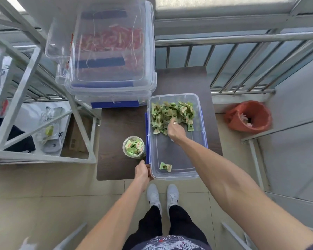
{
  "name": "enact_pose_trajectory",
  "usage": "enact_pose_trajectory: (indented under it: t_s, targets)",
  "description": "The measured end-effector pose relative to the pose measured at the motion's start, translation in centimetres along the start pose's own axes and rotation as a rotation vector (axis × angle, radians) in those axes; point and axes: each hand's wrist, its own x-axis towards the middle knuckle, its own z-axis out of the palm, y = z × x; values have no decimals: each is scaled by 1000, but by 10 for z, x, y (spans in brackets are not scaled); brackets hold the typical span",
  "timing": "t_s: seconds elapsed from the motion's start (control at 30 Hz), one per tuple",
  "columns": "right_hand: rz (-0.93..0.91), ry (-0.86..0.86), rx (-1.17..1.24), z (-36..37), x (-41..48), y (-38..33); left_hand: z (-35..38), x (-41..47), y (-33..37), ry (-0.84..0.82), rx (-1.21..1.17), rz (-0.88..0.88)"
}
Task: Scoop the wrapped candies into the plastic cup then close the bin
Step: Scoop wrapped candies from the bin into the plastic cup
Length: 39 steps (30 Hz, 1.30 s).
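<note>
An open clear bin [199, 141] with blue latches sits on the dark table [119, 127]. Green wrapped candies [172, 110] are piled at its far end, and one stray candy [165, 166] lies near the front wall. My right hand [176, 131] is inside the bin at the pile's near edge, closed around what looks like a small pale scoop [175, 122] pushed into the candies. My left hand [143, 171] grips the bin's near-left corner. A clear plastic cup [134, 147], filled near the top with green candies, stands just left of the bin.
Stacked lidded clear bins [114, 51] holding red packets occupy the table's far left. A white metal shelf frame [43, 123] stands to the left. An orange-lined waste bin [248, 116] is on the floor at right, below a metal railing [242, 65].
</note>
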Motion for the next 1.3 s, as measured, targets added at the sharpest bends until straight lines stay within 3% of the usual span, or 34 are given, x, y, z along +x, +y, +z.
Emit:
enact_pose_trajectory:
  t_s: [0.33, 0.53, 0.8, 1.0, 1.3]
  targets:
    - [-63, 105, -18, 3, -44, 67, -7, -7, 5, 9, 90, 27]
    - [-229, 160, -95, -26, -79, 68, -33, -15, 14, 61, 106, 51]
    - [-396, -56, -299, -46, -117, 46, -54, -29, 50, 282, -96, 330]
    - [-405, -207, -564, -40, -146, 21, -52, -51, 64, 135, -174, 458]
    - [-374, -172, -841, -32, -193, -25, -58, -57, 67, -87, -236, 442]
